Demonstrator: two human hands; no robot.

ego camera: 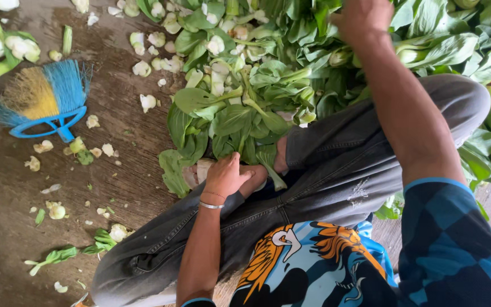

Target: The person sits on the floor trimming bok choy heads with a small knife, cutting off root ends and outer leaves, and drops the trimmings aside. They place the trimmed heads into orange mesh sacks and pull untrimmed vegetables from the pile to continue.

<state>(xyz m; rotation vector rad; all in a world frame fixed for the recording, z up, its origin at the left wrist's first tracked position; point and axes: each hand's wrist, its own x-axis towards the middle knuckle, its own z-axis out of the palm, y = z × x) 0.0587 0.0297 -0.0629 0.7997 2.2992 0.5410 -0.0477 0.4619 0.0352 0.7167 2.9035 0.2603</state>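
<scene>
Left hand (225, 176): low in the head view, just above the person's lap, a thin metal bangle on the wrist. Fingers curled closed around the pale, cut base of a bunch of bok choy (231, 122); the bunch fans away from the hand, with smooth spoon-shaped dark green leaves on pale ribbed stalks.

Right hand (362, 17): at the top edge, arm stretched out over the bent knee. It rests on the heap of bok choy (427, 34); the fingers are buried among the leaves, so open or closed cannot be told.

Heap of bok choy: a loose, deep pile across the top and right of the view, glossy leaves overlapping, whitish stems showing between them. The held bunch lies at its near left edge, just beside the person's shin.

Floor (7, 239): dark, wet-looking, streaked surface. Scattered over it are trimmed stem ends (143, 68), small, knobbly and cream-white, and a few limp green leaf scraps (55, 257).

Hand brush (44, 99): blue plastic frame with splayed blue and yellow bristles, lying flat on the floor to the left, well apart from both hands.

Clothing: grey denim trousers (342, 165), legs folded; blue checked sleeve (456, 239) on the right arm.
</scene>
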